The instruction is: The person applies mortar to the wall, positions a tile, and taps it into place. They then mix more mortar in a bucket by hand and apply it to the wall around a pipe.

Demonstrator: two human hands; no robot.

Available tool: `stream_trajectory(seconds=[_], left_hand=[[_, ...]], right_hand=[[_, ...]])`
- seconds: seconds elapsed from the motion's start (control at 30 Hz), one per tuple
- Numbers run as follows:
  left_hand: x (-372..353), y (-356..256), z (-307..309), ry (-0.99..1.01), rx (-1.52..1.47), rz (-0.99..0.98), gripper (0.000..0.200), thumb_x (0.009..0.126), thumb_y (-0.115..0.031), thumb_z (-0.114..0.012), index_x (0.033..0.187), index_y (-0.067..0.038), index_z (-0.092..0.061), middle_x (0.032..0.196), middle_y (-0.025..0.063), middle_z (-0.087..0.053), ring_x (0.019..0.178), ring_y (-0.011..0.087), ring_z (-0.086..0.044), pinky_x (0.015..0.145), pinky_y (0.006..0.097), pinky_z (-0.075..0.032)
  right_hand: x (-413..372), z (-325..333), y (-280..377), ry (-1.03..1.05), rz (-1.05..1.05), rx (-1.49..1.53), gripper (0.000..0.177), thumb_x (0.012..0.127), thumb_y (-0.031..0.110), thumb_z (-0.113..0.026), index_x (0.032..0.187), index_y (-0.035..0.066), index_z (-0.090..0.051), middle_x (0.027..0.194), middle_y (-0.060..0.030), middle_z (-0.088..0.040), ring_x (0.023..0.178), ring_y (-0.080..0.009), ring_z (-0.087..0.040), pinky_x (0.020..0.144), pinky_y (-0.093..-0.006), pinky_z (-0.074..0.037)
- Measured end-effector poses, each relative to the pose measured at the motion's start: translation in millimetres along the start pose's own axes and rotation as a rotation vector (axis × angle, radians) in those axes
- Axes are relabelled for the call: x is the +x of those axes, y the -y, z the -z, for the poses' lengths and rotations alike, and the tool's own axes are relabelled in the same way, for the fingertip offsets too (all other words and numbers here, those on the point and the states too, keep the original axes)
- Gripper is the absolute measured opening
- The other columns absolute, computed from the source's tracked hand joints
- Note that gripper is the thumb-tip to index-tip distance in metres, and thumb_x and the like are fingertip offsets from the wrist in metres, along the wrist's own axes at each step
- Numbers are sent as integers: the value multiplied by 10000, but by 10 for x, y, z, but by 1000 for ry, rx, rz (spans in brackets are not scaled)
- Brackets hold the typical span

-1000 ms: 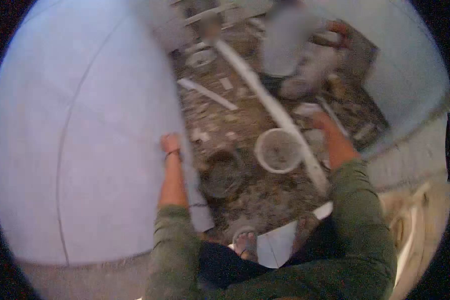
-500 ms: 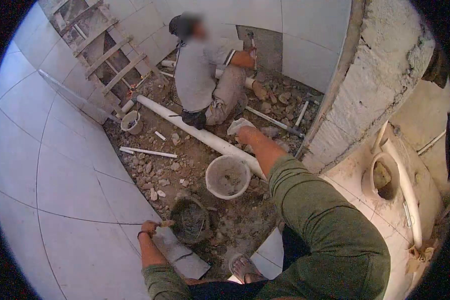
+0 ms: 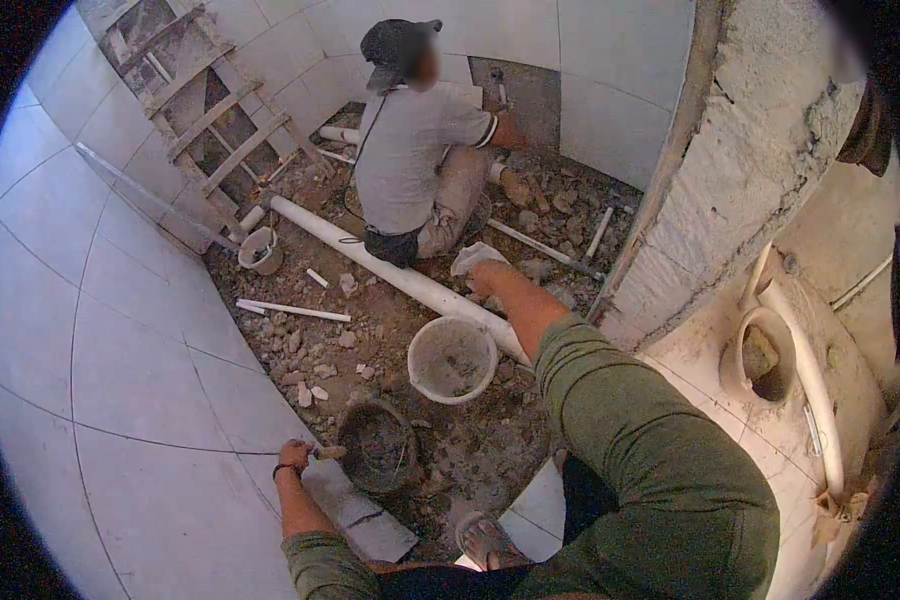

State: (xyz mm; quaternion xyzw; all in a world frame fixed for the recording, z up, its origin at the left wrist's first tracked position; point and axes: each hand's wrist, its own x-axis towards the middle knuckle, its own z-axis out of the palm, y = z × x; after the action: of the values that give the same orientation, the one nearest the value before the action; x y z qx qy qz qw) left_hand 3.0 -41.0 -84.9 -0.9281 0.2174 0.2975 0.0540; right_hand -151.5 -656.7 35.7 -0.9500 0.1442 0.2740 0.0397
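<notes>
My left hand (image 3: pixel 294 456) is closed around a tool with a short wooden handle (image 3: pixel 330 453), held against the white tiled wall at the left. The handle's end points toward a dark bucket (image 3: pixel 378 446) with grey contents and a wire bail, and the tool's working end is hidden. My right hand (image 3: pixel 486 276) reaches forward over the rubble, fingers closed on a crumpled white piece (image 3: pixel 475 257), like a cloth or thin plastic. Below that forearm stands a pale bucket (image 3: pixel 453 360) with grey residue inside.
A person (image 3: pixel 410 150) squats ahead by an untiled wall patch (image 3: pixel 530 110). A long white pipe (image 3: pixel 390 262) crosses the rubble floor. A wooden ladder (image 3: pixel 205 120) leans at the back left, near a small bucket (image 3: pixel 260 250). A rough wall edge (image 3: pixel 740 170) stands at the right.
The squatting person has raised and turned their head toward the right, and their arm at the wall patch has lowered. My left hand with the tool has shifted slightly; my right hand barely moved.
</notes>
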Motion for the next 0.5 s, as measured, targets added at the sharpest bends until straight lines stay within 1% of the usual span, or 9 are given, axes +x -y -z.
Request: stream_trajectory(seconds=[0.07,0.13,0.2,0.27,0.33,0.37,0.4,0.47,0.5], left_hand=[[-49,-57,-4,-66,160,-11,434,634,-237,-707,1027,-137,-550,1003,97,-575,812,284,-575,689,385,-482],[22,78,-53,-92,82,-110,411,654,-258,-703,1013,-127,-553,968,100,-585,732,283,-586,614,376,-493],[30,80,-53,-81,-75,-12,403,661,-271,-702,1005,-122,-553,938,96,-594,712,277,-591,585,370,-498],[-365,-463,311,-30,-311,285,410,656,-276,-705,1003,-120,-551,915,85,-601,752,264,-588,605,367,-497],[-333,-419,280,-22,-490,376,415,625,-263,-720,980,-120,-561,883,83,-606,803,261,-576,673,385,-480],[-318,-397,265,-18,-579,421,418,609,-256,-727,969,-120,-566,867,82,-609,828,259,-570,708,393,-471],[-287,-323,228,-34,-233,207,400,606,-253,-726,950,-119,-572,862,81,-608,839,256,-565,726,395,-463],[-174,-53,88,-61,457,-222,365,600,-248,-724,911,-119,-583,853,77,-607,860,249,-555,761,397,-447],[-113,59,24,-35,494,-217,342,606,-249,-719,895,-120,-588,852,74,-605,857,246,-554,756,390,-451]], right_hand=[[-38,-6,-16,-13,13,26,472,656,161,-674,1109,197,-548,1202,-10,-468,1119,-184,-437,841,-353,-451],[-46,-1,-23,-40,-1,28,463,648,153,-672,1092,214,-558,1182,-23,-486,1095,-188,-460,839,-351,-451],[268,-179,-72,-133,9,-12,460,636,146,-670,1075,235,-567,1159,-28,-504,1070,-194,-481,836,-348,-449],[927,-599,-206,-326,98,-110,444,623,143,-669,1047,248,-582,1133,-27,-523,1045,-200,-499,834,-340,-446],[878,-592,-201,-449,163,-134,422,611,144,-671,1013,248,-599,1111,-28,-537,1029,-204,-509,833,-331,-441],[832,-609,-219,-452,161,-94,411,604,146,-673,997,243,-606,1102,-31,-542,1025,-205,-511,833,-327,-438],[718,-563,-205,-453,160,-53,399,598,148,-676,981,238,-614,1092,-34,-546,1022,-206,-512,833,-323,-435],[925,-657,-280,-512,242,-29,388,577,150,-684,948,246,-623,1062,-27,-559,1006,-208,-519,824,-323,-435],[969,-675,-291,-530,250,-27,384,567,149,-686,933,248,-627,1045,-26,-565,998,-211,-523,818,-323,-436]])
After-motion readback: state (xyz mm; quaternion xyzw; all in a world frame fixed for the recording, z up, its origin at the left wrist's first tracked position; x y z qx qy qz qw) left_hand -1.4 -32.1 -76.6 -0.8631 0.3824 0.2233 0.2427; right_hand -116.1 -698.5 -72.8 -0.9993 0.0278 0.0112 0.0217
